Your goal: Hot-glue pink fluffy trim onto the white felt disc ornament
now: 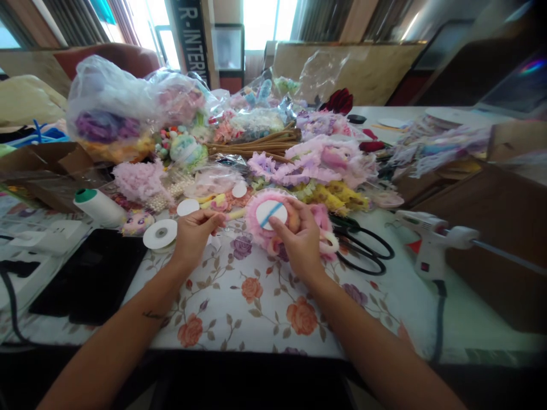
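My right hand [299, 233] grips a round pink ruffled piece [255, 219], with the thumb on its white disc [267, 212], which a blue strip crosses. To the left, my left hand [199, 230] pinches the end of a pale yellow strip [236, 214] that reaches to the ruffled piece. Just beyond my left hand lies a white disc [188, 207], and beside its wrist is a white ribbon spool [160, 234]. A pink fuzzy piece with a cream loop [329, 242] shows right of my right hand.
Black-handled scissors [363, 247] and a white glue gun [431, 239] lie right. A black phone [92, 279], thread cone [99, 206] and power strip [25, 273] are left. Behind are brown sticks [256, 145], bagged trims [106, 114] and a cardboard box [478, 228].
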A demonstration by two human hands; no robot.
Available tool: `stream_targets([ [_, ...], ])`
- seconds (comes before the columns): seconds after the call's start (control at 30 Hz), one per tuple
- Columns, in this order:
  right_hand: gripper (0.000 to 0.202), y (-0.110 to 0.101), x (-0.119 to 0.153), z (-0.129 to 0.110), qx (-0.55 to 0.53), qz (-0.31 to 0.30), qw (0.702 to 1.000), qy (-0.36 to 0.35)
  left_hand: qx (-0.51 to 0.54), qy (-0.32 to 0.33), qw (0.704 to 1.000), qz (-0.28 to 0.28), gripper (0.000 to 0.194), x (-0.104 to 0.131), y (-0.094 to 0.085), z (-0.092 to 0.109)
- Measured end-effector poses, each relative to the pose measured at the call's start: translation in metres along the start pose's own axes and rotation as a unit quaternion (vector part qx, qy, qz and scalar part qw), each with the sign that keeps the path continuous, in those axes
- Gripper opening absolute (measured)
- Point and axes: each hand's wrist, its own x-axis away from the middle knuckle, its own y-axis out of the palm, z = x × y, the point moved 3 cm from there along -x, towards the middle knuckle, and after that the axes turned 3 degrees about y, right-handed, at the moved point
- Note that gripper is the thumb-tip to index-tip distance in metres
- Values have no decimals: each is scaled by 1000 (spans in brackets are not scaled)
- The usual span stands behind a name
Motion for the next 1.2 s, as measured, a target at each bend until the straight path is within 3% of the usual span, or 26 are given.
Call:
stream_targets([
  [0.2,44,0,0,0,-8,1,1000,1,68,-55,995,-42,22,4,7,3],
  [0.53,46,-1,0,0,-6,-6,1000,24,154,-134,977,-65,28,7,12,3],
  [0.67,53,4,-2,4,61,-116,990,53,159,-132,976,-73,28,7,13,7],
  [0.77,62,7,-1,10,144,-182,971,60,182,-121,969,-118,36,8,16,10],
  [0.87,59,5,-1,6,214,-136,967,-10,216,-141,946,-198,45,12,22,6],
  [0.93,49,2,2,-5,247,-68,961,-103,226,-142,934,-237,44,14,24,3],
  [1.0,32,2,8,-19,229,-41,954,-187,224,-132,931,-255,42,15,25,-1],
  [1.07,19,6,17,-29,151,-111,959,-214,217,-126,931,-265,42,16,24,-3],
  [1.13,17,14,26,-35,64,-215,956,-191,211,-128,930,-273,44,16,24,-4],
  [1.2,16,20,34,-38,0,-271,951,-149,208,-131,927,-282,47,16,25,-4],
])
